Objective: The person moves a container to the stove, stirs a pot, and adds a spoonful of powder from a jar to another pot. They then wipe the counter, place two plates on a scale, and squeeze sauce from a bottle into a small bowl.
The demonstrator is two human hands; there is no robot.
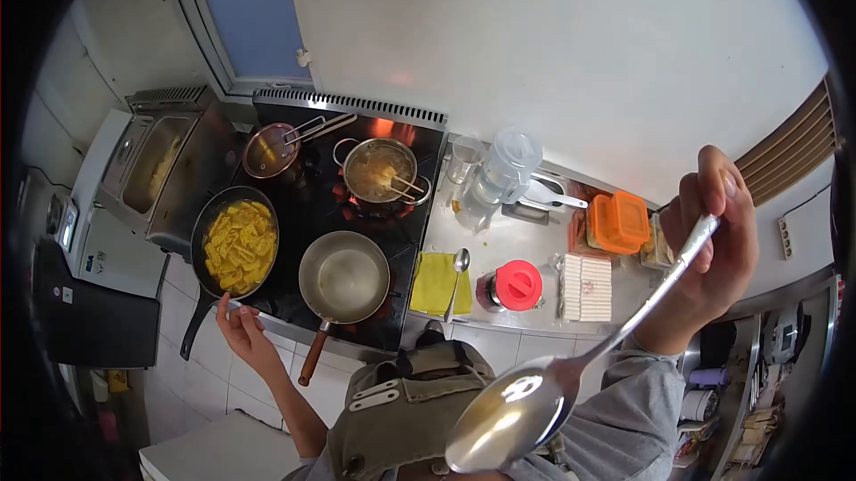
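My right hand (718, 236) is raised close to the camera, its fingers pinched round the handle of a large metal spoon (513, 411), whose bowl hangs down to the left. My left hand (242, 328) is by the front edge of the stove, fingers apart and holding nothing, just below a black pan (196, 245) of yellow food pieces (239, 247). To the right of that pan, an empty-looking steel pan (344, 278) with a wooden handle sits on the black stove. Behind it, a pot (379, 171) holds liquid and light sticks over a red-glowing burner.
A small pot (270, 151) stands at the stove's back left. On the right counter are a yellow cloth (432, 283), another spoon (458, 271), a red-lidded jar (518, 285), a water pitcher (513, 160), orange-lidded containers (619, 222) and white sticks (587, 288).
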